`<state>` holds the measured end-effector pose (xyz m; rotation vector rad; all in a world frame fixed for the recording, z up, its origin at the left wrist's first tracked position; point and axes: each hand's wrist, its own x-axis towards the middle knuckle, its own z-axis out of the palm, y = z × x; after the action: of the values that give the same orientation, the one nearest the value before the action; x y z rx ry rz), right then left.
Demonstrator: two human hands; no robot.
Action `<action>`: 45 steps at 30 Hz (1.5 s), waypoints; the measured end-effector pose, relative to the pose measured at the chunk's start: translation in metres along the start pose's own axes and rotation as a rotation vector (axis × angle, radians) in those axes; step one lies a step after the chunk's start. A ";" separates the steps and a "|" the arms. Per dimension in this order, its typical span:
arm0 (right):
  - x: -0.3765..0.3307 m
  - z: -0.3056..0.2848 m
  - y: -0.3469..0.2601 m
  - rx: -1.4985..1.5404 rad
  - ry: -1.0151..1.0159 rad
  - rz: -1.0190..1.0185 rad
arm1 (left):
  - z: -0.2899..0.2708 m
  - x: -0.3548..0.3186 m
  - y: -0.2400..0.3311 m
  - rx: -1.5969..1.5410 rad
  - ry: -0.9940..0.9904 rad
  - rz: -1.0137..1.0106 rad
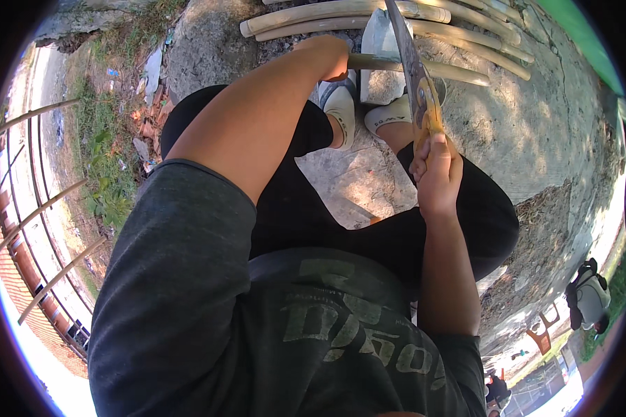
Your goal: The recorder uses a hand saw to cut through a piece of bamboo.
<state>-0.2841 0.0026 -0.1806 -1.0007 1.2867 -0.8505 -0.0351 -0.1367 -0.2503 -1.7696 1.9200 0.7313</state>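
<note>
My right hand (pixel 438 170) is wrapped round the yellow handle of a hand saw (pixel 412 59). The long grey blade points away from me and crosses over a bamboo pole (pixel 459 72). Whether its teeth touch the bamboo, I cannot tell. At the pole's left end, my left hand (pixel 329 57) is closed round it, the fingers mostly hidden behind the wrist. A pale stone block (pixel 382 89) sits under the pole, between my two shoes.
Several bamboo poles (pixel 313 15) lie side by side on the concrete (pixel 511 128) beyond the block. A large rock (pixel 202 52) stands at the far left, beside weeds and litter. Bamboo rails (pixel 45 205) edge the left. Another person (pixel 588 295) is at the far right.
</note>
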 end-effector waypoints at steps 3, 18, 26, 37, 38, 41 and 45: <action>0.014 0.005 -0.023 0.023 0.032 -0.055 | -0.013 0.018 -0.003 0.055 0.104 0.066; 0.056 -0.018 0.000 0.167 0.049 -0.016 | -0.034 0.057 -0.002 -0.012 0.158 0.075; 0.047 -0.016 -0.013 0.130 0.020 -0.027 | -0.024 0.081 0.011 -0.001 0.172 0.091; 0.013 -0.023 -0.009 0.159 0.046 -0.110 | -0.029 0.045 0.017 -0.047 0.133 0.064; 0.013 -0.023 -0.007 0.175 0.051 -0.102 | -0.029 0.043 0.019 -0.063 0.146 0.076; 0.011 -0.017 -0.007 0.174 0.008 -0.078 | -0.018 0.058 0.006 -0.054 0.203 0.105; 0.011 -0.015 -0.004 0.157 0.015 -0.075 | -0.013 0.064 0.005 -0.064 0.220 0.148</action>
<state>-0.2972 -0.0108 -0.1810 -0.9239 1.1818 -1.0024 -0.0453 -0.1941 -0.2798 -1.8262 2.2146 0.6783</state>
